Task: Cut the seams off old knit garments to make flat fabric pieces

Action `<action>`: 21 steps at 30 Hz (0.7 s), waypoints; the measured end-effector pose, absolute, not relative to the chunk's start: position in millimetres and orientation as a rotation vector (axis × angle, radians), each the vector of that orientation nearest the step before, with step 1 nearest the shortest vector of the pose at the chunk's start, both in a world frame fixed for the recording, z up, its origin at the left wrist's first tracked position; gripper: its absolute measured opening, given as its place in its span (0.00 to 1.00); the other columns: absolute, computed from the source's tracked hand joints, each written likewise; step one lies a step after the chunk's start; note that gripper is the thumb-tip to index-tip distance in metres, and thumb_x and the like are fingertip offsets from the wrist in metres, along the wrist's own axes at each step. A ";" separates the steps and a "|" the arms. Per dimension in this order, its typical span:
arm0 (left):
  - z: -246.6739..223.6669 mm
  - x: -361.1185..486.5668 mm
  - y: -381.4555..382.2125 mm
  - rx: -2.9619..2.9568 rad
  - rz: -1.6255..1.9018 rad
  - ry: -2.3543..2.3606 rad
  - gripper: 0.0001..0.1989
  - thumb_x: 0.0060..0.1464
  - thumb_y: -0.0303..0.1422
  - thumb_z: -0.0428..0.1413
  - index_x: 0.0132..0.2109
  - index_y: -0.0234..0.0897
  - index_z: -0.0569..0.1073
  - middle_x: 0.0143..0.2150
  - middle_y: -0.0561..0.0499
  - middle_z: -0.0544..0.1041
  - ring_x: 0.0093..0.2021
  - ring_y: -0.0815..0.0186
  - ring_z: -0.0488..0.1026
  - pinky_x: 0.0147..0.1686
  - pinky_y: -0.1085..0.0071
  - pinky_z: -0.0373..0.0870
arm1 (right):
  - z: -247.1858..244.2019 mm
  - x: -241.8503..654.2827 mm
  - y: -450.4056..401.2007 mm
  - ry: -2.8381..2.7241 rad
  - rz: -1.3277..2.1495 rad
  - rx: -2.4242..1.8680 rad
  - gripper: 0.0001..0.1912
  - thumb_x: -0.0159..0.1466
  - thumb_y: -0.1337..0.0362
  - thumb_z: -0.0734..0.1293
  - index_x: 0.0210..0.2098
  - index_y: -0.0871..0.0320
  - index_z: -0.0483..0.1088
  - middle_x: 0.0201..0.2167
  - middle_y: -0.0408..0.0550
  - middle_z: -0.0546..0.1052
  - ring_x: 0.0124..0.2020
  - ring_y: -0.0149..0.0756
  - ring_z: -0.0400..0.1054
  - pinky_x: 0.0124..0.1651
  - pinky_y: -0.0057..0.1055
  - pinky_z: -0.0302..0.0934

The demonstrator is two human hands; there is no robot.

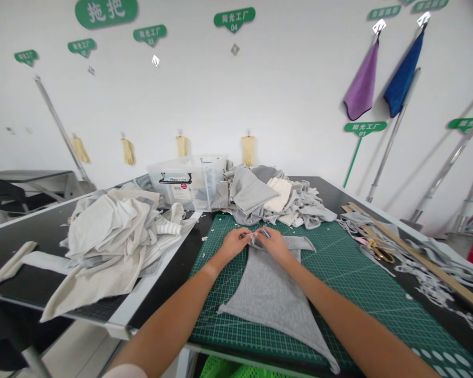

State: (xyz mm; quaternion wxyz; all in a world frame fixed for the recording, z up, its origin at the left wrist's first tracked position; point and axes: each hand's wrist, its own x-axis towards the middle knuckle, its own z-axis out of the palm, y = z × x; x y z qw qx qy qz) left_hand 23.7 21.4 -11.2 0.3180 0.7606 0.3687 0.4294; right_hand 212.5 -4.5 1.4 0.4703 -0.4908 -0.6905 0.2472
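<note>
Over green mat (362,289), pinches grey cloth (271,294) at far end in left grip (236,242) and right grip (274,243), could nick it by slipping with blue tool (265,232), possibly bladed.

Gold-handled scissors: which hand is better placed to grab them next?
Probably your right hand, nearer the scissors lying to its right, though it holds something blue; your left hand is farther off.

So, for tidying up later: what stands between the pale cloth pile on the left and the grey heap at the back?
A clear plastic box stands between the pale cloth pile and the grey heap, in the head view.
</note>
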 end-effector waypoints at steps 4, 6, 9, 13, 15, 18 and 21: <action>-10.8 22.8 22.4 2.115 1.078 0.938 0.16 0.59 0.42 0.55 0.34 0.35 0.80 0.30 0.51 0.77 0.32 0.65 0.69 0.36 0.72 0.62 | 0.5 214.0 -4.4 -1.700 0.601 -1.185 0.15 0.64 0.54 0.64 0.36 0.58 0.77 0.34 0.47 0.80 0.38 0.41 0.72 0.44 0.33 0.61; -11.9 22.2 23.7 2.075 1.091 0.937 0.15 0.58 0.42 0.55 0.35 0.35 0.80 0.31 0.51 0.77 0.32 0.65 0.69 0.37 0.72 0.63 | -0.6 214.7 -3.4 -1.704 0.573 -1.179 0.14 0.65 0.55 0.63 0.37 0.57 0.77 0.35 0.47 0.80 0.39 0.41 0.72 0.45 0.33 0.60; -13.9 21.5 25.9 1.966 1.134 0.980 0.16 0.57 0.43 0.56 0.37 0.35 0.81 0.31 0.51 0.77 0.32 0.65 0.68 0.36 0.72 0.63 | -2.1 214.5 -3.5 -1.708 0.509 -1.179 0.13 0.66 0.57 0.63 0.37 0.56 0.77 0.37 0.47 0.80 0.41 0.41 0.72 0.46 0.33 0.60; -14.4 21.4 27.0 1.909 1.197 1.013 0.16 0.57 0.43 0.56 0.36 0.35 0.81 0.31 0.51 0.77 0.32 0.65 0.68 0.37 0.72 0.63 | -2.9 210.0 -8.4 -1.730 0.464 -1.218 0.15 0.68 0.53 0.62 0.37 0.56 0.76 0.35 0.46 0.80 0.38 0.40 0.71 0.43 0.32 0.59; -13.8 21.7 26.5 1.930 1.211 1.026 0.14 0.57 0.41 0.56 0.36 0.35 0.80 0.31 0.52 0.77 0.32 0.65 0.68 0.36 0.72 0.63 | -2.6 207.3 -11.1 -1.739 0.459 -1.243 0.17 0.67 0.50 0.63 0.38 0.55 0.75 0.35 0.46 0.80 0.36 0.40 0.71 0.41 0.31 0.59; -12.6 22.1 24.8 1.983 1.202 1.040 0.12 0.58 0.39 0.56 0.36 0.36 0.79 0.30 0.53 0.76 0.32 0.66 0.68 0.35 0.73 0.62 | -1.9 205.3 -12.7 -1.759 0.460 -1.271 0.19 0.66 0.47 0.64 0.36 0.55 0.76 0.34 0.46 0.80 0.35 0.40 0.71 0.40 0.31 0.59; -11.7 22.0 22.6 2.008 1.210 1.043 0.12 0.57 0.39 0.56 0.36 0.36 0.79 0.31 0.52 0.76 0.32 0.66 0.68 0.36 0.73 0.63 | -1.8 206.4 -11.2 -1.770 0.463 -1.275 0.19 0.66 0.48 0.64 0.34 0.56 0.76 0.32 0.45 0.79 0.34 0.40 0.70 0.38 0.31 0.58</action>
